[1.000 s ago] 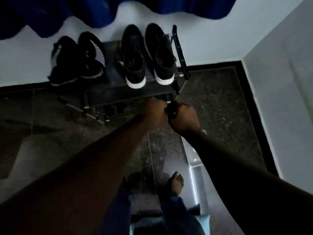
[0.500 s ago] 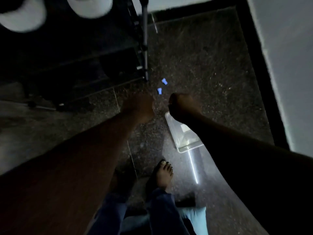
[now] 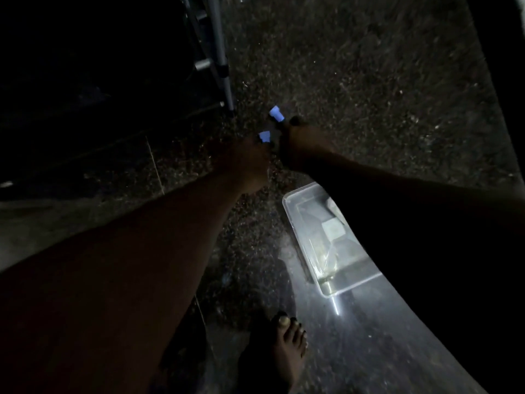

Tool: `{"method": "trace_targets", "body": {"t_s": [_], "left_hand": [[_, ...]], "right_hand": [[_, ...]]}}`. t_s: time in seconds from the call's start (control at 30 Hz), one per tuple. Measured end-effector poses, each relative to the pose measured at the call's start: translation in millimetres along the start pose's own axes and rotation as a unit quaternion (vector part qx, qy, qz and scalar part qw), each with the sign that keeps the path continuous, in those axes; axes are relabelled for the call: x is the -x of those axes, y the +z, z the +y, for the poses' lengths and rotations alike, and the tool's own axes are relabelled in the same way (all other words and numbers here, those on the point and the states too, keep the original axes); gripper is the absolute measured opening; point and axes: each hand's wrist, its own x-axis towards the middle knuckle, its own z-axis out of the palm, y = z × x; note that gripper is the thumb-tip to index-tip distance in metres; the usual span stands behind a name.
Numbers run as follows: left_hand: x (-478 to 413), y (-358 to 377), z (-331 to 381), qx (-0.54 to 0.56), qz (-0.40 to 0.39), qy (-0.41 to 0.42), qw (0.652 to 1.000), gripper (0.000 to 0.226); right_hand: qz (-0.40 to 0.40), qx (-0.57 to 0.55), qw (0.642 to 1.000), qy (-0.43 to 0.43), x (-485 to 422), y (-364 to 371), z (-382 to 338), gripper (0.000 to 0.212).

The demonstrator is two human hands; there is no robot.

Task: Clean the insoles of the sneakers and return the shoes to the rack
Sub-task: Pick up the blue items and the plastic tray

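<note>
The frame is very dark. Two small blue pieces (image 3: 277, 113) (image 3: 264, 136) sit low over the speckled floor just right of the shoe rack's leg (image 3: 224, 72). They seem to belong to dark things that I cannot make out. My left hand (image 3: 244, 163) reaches down with its knuckles against the nearer blue piece. My right hand (image 3: 301, 146) is beside it, one fingertip by the farther blue piece. The backs of both hands hide their fingers, so any grip is unclear. No sneakers are visible.
A clear plastic tub (image 3: 292, 206) stands on the floor under my right forearm, lit by a bright reflection. My bare foot (image 3: 284, 354) is at the bottom centre. The rack's shelves (image 3: 99, 66) fill the dark upper left. Open floor (image 3: 369, 95) stretches to the right.
My view has dropped from the rack's top shelf to the floor. Both hands have moved from the rack's lower shelf down to the blue pieces. The shoes on top have left the frame.
</note>
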Motion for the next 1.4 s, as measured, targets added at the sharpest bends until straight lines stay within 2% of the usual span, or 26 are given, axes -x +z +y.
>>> {"method": "trace_targets", "body": {"t_s": [0.07, 0.27, 0.33, 0.43, 0.5, 0.57, 0.67, 0.77, 0.9, 1.0, 1.13, 1.27, 1.4], "left_hand": [[-15, 9, -3, 0.024, 0.008, 0.001, 1.000, 0.054], [-51, 30, -18, 0.039, 0.071, 0.101, 0.992, 0.071], [-52, 28, -17, -0.019, 0.066, 0.116, 0.991, 0.057], [-47, 28, -11, -0.143, 0.005, 0.070, 0.987, 0.033], [-40, 30, -9, -0.187, -0.002, 0.055, 0.981, 0.031], [-31, 31, -9, -0.206, 0.007, 0.057, 0.977, 0.032], [-12, 31, -1, -0.171, 0.025, 0.058, 0.983, 0.027], [13, 24, 11, -0.051, 0.046, 0.030, 0.997, 0.018], [46, 18, 32, 0.020, 0.056, 0.035, 0.998, 0.020], [61, 26, 49, 0.057, 0.044, 0.070, 0.995, 0.025], [66, 47, 67, 0.038, 0.009, 0.082, 0.996, 0.036], [60, 70, 74, -0.022, 0.052, 0.077, 0.995, 0.027], [59, 91, 66, -0.081, 0.102, 0.072, 0.989, 0.016]], "right_hand": [[0.014, 0.001, 1.000, -0.019, -22, 9, 3, 0.057], [-0.002, 0.006, 1.000, -0.006, -56, 25, 10, 0.049], [-0.006, 0.004, 1.000, -0.004, -60, 28, 12, 0.048], [-0.010, 0.033, 0.999, 0.017, -56, 32, 19, 0.036], [0.018, 0.039, 0.999, -0.004, -48, 36, 21, 0.034], [0.042, 0.002, 0.999, 0.010, -37, 35, 20, 0.031], [0.081, -0.097, 0.991, 0.054, -18, 30, 20, 0.027], [0.110, -0.175, 0.977, 0.058, 19, 19, 18, 0.018], [0.167, -0.207, 0.960, 0.085, 83, 21, 22, 0.017], [0.192, -0.170, 0.961, 0.102, 121, 34, 29, 0.018], [0.127, -0.031, 0.987, 0.095, 136, 53, 38, 0.023], [0.065, 0.068, 0.991, 0.092, 125, 68, 42, 0.028], [0.080, 0.104, 0.987, 0.093, 117, 81, 49, 0.022]]}}
